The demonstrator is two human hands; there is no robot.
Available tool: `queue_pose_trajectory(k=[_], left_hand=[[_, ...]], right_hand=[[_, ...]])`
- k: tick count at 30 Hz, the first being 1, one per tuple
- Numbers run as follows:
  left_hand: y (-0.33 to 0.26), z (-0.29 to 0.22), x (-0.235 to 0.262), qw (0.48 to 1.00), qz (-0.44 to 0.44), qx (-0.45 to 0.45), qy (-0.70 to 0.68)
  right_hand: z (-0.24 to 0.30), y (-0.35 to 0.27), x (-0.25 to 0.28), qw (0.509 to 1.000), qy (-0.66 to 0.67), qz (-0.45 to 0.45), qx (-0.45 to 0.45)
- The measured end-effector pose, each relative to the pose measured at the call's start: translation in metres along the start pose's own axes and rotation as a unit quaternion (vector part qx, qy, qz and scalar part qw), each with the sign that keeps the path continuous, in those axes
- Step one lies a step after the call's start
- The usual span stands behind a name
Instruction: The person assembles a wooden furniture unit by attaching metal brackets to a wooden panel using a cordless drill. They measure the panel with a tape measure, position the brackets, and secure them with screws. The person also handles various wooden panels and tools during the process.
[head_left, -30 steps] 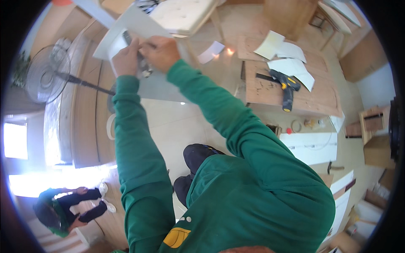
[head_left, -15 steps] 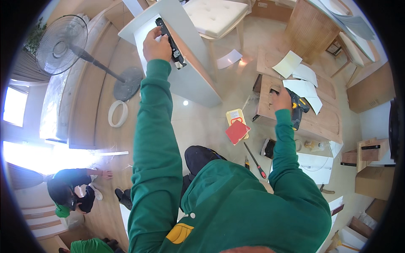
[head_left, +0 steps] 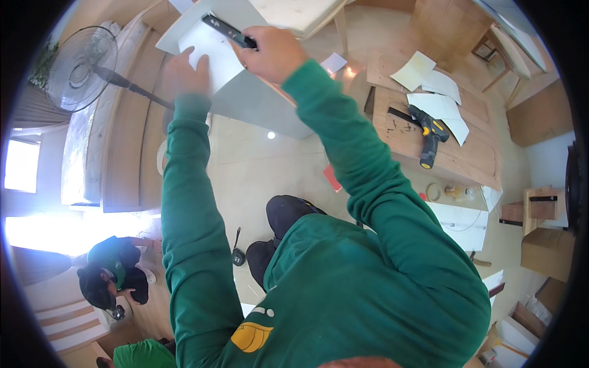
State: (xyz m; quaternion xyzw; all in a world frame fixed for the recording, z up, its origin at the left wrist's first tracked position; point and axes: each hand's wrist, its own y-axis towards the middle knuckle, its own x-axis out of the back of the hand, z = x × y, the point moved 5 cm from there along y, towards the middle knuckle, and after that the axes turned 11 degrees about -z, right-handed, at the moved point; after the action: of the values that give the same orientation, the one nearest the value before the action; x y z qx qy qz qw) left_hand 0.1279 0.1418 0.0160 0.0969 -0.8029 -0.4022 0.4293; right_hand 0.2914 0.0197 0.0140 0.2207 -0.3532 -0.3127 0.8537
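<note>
A white, box-shaped furniture piece (head_left: 245, 101) stands in front of me. Along its upper edge lies a black metal drawer slide (head_left: 222, 27). The fingers of my right hand (head_left: 274, 54) are closed around the slide's right end. Blurred by motion, my left hand (head_left: 189, 72) is over the piece's white inner face, to the left of the slide, fingers apart and holding nothing. A black and yellow cordless drill (head_left: 429, 136) lies on a wooden panel (head_left: 469, 168) to the right, beside scattered screws (head_left: 402, 127) and another black strip (head_left: 401, 115).
A standing fan (head_left: 83, 67) is at the left. Two people in green and black (head_left: 113, 264) crouch at the lower left. White sheets (head_left: 437, 107) lie on the wooden panel. A tape measure (head_left: 238, 254) and red sheet (head_left: 332, 178) are on the floor. Cardboard boxes (head_left: 552, 257) stand right.
My right hand has left the drill area and taken hold of the drawer slide. My left hand has let go of it and moved left and down. The slide's angle has changed.
</note>
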Motion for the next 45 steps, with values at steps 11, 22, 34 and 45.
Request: queue_pose_trajectory(k=[11, 22, 34, 45], left_hand=[[-0.019, 0.058, -0.044, 0.898, 0.177, 0.313, -0.254], [-0.075, 0.165, 0.012, 0.815, 0.2, 0.447, -0.31], [-0.217, 0.358, 0.076, 0.82, 0.137, 0.551, -0.07], [-0.459, 0.507, 0.054, 0.713, 0.074, 0.683, -0.14]], right_hand=[[-0.279, -0.334, 0.189, 0.903, -0.349, -0.061, -0.244], [-0.251, -0.313, 0.159, 0.876, -0.454, -0.059, -0.153], [-0.109, -0.139, -0.107, 0.976, 0.012, 0.213, -0.051], [-0.042, -0.403, -0.306, 0.802, -0.05, 0.595, 0.021]])
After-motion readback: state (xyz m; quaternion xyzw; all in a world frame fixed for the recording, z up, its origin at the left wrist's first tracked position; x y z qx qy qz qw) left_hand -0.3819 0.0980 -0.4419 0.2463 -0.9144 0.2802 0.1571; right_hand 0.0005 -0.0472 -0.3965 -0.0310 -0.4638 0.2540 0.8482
